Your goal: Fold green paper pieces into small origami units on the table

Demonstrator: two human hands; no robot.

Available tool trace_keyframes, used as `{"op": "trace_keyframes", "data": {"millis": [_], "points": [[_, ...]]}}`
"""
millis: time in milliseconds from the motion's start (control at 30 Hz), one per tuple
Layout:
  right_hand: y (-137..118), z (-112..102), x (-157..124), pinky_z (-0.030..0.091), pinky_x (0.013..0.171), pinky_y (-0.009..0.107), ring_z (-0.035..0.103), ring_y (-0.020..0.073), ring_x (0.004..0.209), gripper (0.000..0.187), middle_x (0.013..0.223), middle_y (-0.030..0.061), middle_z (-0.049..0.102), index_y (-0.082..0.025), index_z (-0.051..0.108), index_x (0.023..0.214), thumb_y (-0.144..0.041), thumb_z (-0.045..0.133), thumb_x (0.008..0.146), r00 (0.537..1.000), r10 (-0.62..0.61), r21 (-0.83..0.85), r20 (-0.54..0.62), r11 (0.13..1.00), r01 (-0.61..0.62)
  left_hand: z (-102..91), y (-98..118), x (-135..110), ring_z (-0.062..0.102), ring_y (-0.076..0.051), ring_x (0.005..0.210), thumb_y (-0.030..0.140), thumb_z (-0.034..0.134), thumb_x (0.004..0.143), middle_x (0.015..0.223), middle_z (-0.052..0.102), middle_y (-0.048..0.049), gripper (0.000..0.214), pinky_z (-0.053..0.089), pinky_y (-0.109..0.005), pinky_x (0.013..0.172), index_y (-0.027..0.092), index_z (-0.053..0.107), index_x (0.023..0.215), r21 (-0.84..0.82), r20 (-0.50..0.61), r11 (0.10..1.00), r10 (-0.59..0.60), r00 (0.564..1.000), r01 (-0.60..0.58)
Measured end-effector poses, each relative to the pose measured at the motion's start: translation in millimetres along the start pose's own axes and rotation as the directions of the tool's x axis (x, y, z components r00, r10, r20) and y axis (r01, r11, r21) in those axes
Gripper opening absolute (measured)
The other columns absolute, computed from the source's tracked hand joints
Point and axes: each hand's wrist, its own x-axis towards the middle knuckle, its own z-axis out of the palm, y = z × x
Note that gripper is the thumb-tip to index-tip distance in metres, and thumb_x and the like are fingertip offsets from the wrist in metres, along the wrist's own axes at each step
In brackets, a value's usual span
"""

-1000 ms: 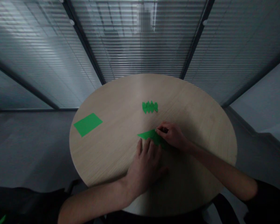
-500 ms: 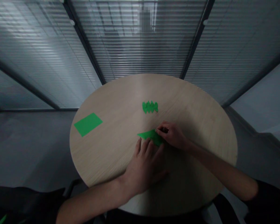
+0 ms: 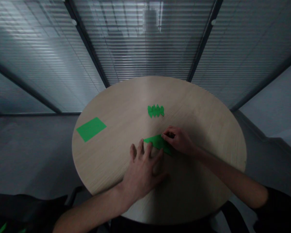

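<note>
Currently, green paper point(image 3: 157, 143) lies under the right hand's fingers point(image 3: 167, 133).

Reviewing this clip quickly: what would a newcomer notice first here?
A green paper strip stands out on the round wooden table, pinched by the right hand, with the spread left hand just below it. Farther off lie a pleated green paper piece mid-table and a flat green paper sheet at the left.
</note>
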Motion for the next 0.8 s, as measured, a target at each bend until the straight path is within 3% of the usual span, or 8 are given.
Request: {"op": "trace_keyframes", "data": {"millis": [167,267,333,433,533,600,700,800], "points": [[2,0,0,0.047,0.068,0.028,0.064,0.0161,0.072,0.014,0.081,0.0035,0.070,-0.018,0.072,0.079,-0.026,0.065,0.089,1.000,0.005,0.030,-0.010,1.000,-0.004,-0.1,-8,0,0.037,-0.052,0.134,0.062,0.075,0.078,0.140,0.044,-0.0170,0.066,0.036,-0.074,0.103,0.034,0.061,0.136,-0.038,-0.085,0.999,0.031,0.996,-0.034],[3,-1,-1,0.047,0.068,0.029,0.064,0.0168,0.073,0.017,0.081,0.0041,0.069,-0.018,0.071,0.080,-0.030,0.065,0.089,0.999,0.032,0.108,-0.041,0.994,-0.028,-2.2,-22,2,0.046,-0.044,0.128,0.055,0.070,0.086,0.140,0.044,-0.0194,0.063,0.045,-0.064,0.101,0.024,0.054,0.138,-0.098,-0.150,0.994,0.028,0.988,-0.043],[2,-3,-1,0.047,0.066,0.029,0.063,0.0168,0.071,0.019,0.078,0.0037,0.069,-0.017,0.070,0.079,-0.033,0.064,0.088,0.997,0.057,0.176,-0.045,0.983,-0.048,-3.9,-34,4,0.054,-0.036,0.121,0.051,0.061,0.094,0.133,0.049,-0.0191,0.056,0.050,-0.056,0.100,0.017,0.049,0.136,-0.203,-0.222,0.979,-0.030,0.975,-0.016],[0,-7,-2,0.047,0.063,0.028,0.060,0.0161,0.068,0.021,0.074,0.0027,0.067,-0.017,0.070,0.079,-0.036,0.065,0.087,0.996,0.077,0.266,-0.034,0.962,-0.066,-6.0,-51,11,0.060,-0.028,0.108,0.048,0.059,0.097,0.119,0.056,-0.0146,0.047,0.053,-0.049,0.095,0.015,0.048,0.129,-0.356,-0.280,0.934,-0.135,0.951,0.027],[-2,-10,-2,0.046,0.059,0.027,0.059,0.0157,0.066,0.023,0.072,0.0020,0.065,-0.018,0.070,0.079,-0.039,0.065,0.086,0.995,0.091,0.315,-0.036,0.946,-0.075,-7.9,-63,20,0.062,-0.019,0.080,0.051,0.061,0.095,0.097,0.062,-0.0067,0.047,0.055,-0.037,0.076,0.015,0.052,0.124,-0.525,-0.185,0.847,-0.214,0.959,0.087],[-2,-11,-2,0.046,0.058,0.026,0.058,0.0155,0.066,0.023,0.071,0.0016,0.064,-0.018,0.069,0.078,-0.040,0.066,0.086,0.995,0.097,0.335,-0.034,0.939,-0.080,-9.8,-68,28,0.060,-0.016,0.074,0.048,0.061,0.096,0.093,0.065,-0.0049,0.042,0.053,-0.031,0.069,0.014,0.058,0.120,-0.643,-0.116,0.760,-0.215,0.970,0.091],[-3,-11,-2,0.046,0.058,0.026,0.058,0.0150,0.065,0.024,0.071,0.0012,0.064,-0.018,0.069,0.078,-0.041,0.067,0.085,0.995,0.100,0.374,-0.006,0.923,-0.091,-13.4,-70,42,0.061,-0.015,0.074,0.044,0.059,0.097,0.085,0.067,-0.0034,0.031,0.050,-0.028,0.068,0.014,0.068,0.102,-0.744,-0.022,0.664,-0.128,0.992,0.069],[-6,-12,-2,0.045,0.057,0.025,0.057,0.0136,0.063,0.024,0.070,0.0007,0.064,-0.018,0.069,0.078,-0.041,0.067,0.084,0.992,0.109,0.420,0.062,0.899,-0.125,-15.2,-67,59,0.061,-0.015,0.074,0.040,0.061,0.095,0.082,0.069,-0.0036,0.029,0.048,-0.027,0.068,0.013,0.071,0.095,-0.819,-0.015,0.574,-0.027,1.000,0.003]]}}
